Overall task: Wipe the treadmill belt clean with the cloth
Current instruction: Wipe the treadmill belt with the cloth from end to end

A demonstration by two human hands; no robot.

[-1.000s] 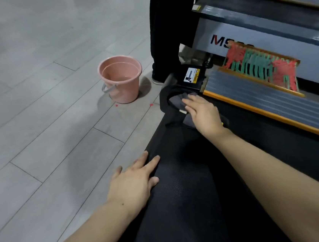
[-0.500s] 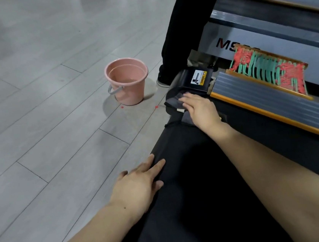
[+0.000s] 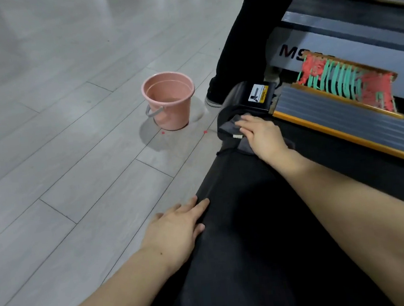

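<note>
Cloth pressed flat at the belt's far corner

My right hand (image 3: 262, 137) lies on the grey cloth (image 3: 231, 129), fingers straight and flat, pressing it onto the treadmill belt (image 3: 254, 222) at the belt's far end, just short of the black end cap (image 3: 257, 96). My left hand (image 3: 177, 228) rests open on the belt's left edge, nearer me, fingers extended. Beyond that edge, 1 pink bucket (image 3: 170, 101) stands on the grey floor (image 3: 56, 144), apart from the belt. Another person's dark trouser leg (image 3: 257, 33) stands past the end cap.
</note>
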